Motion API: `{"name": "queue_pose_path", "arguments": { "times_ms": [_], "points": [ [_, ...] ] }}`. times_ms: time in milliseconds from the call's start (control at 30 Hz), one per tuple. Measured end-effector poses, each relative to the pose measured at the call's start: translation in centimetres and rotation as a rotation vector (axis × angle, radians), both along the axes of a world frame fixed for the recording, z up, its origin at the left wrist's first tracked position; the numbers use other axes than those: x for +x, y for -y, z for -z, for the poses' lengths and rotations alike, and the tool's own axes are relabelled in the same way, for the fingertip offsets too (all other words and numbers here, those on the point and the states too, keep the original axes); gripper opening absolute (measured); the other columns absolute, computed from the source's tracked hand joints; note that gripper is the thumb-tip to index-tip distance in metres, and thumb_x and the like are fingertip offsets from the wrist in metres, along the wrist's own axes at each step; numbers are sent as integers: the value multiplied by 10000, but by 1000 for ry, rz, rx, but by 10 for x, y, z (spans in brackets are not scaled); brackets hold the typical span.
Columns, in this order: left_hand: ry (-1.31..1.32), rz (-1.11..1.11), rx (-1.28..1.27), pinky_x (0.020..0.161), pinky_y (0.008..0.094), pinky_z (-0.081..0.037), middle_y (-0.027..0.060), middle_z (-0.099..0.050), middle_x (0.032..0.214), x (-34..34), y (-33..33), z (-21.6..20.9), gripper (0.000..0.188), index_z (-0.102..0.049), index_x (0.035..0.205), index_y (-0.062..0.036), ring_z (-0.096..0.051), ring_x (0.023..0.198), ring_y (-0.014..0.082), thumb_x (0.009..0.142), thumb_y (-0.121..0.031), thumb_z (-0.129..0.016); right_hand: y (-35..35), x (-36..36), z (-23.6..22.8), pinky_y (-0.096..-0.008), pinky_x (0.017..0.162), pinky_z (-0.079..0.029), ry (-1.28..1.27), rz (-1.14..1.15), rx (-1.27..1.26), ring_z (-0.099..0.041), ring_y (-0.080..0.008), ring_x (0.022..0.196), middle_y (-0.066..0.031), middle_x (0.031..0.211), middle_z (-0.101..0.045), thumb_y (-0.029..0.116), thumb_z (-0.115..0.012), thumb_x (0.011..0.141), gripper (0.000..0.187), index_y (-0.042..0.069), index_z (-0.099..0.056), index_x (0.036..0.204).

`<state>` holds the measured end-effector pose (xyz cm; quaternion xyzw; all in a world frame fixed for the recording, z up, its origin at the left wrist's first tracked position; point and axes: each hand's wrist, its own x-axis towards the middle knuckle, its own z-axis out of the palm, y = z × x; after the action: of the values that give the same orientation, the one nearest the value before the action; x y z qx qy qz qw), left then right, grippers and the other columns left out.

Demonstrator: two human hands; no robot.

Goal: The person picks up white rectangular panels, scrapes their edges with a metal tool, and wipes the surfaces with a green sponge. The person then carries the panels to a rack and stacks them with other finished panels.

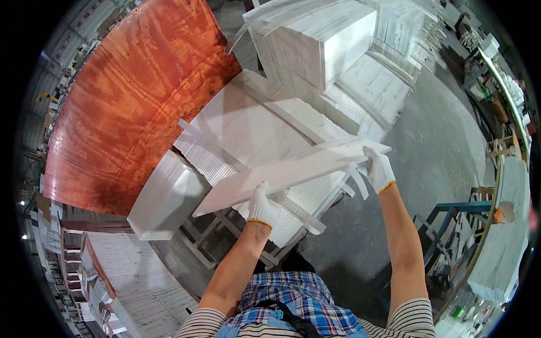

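Note:
A long flat white board slants across the middle of the view, its right end higher than its left. My left hand, in a white knit glove with a yellow cuff, grips its near edge left of the middle. Close to the right end, my right hand, gloved alike, is closed on the board too. Below the board lies a wide stack of white boards set on edge in a row, with loose wooden strips laid across it. The fingertips under the board are partly hidden.
Left of the stack stands a large orange-red sheet. A block of white boards leans beside it. Taller white stacks rise at the back. Grey floor runs along the right, up to a blue metal frame holding offcuts.

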<state>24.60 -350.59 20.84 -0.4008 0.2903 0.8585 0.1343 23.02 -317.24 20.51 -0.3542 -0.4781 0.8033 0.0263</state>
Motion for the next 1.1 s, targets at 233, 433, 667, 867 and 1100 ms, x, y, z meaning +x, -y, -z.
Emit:
{"name": "queue_pose_path", "arguments": {
  "times_ms": [233,433,667,867,1100],
  "points": [
    [-51,-34,61,742,361,-590,132,-619,1117,-32,-1,31,220,-559,1166,-57,-605,995,249,986,-180,-530,7,-43,-4,-390,645,-584,-34,-52,-195,-639,-230,786,-91,951,-639,102,-669,866,231,16,-618,1074],
    [-151,88,-85,835,389,-542,110,-593,1175,-23,-8,51,292,-538,1225,-43,-583,1030,241,1009,-234,-496,-3,-53,19,-418,743,-604,-43,-112,-142,-637,-244,936,-105,1082,-618,99,-629,894,281,6,-585,1156],
    [32,55,-36,832,383,-543,104,-586,1195,-17,-28,48,295,-541,1227,-59,-581,1031,232,1018,-262,-498,-15,-35,47,-305,633,-558,-24,-46,-140,-678,-176,868,-63,1015,-679,121,-656,900,293,19,-612,1171],
    [118,16,98,816,392,-567,94,-616,1170,3,-27,72,234,-557,1188,-77,-609,1040,248,1010,-228,-535,-21,-19,82,-321,707,-587,3,-4,-145,-688,-208,904,-75,1080,-676,117,-644,916,301,13,-601,1195],
    [260,32,273,828,413,-585,156,-569,1302,47,-34,122,402,-513,1297,-38,-594,1126,309,1037,-343,-484,-35,35,153,-391,767,-610,168,54,-186,-674,-228,989,-99,1100,-667,192,-593,966,280,17,-588,1185]
  ]
}}
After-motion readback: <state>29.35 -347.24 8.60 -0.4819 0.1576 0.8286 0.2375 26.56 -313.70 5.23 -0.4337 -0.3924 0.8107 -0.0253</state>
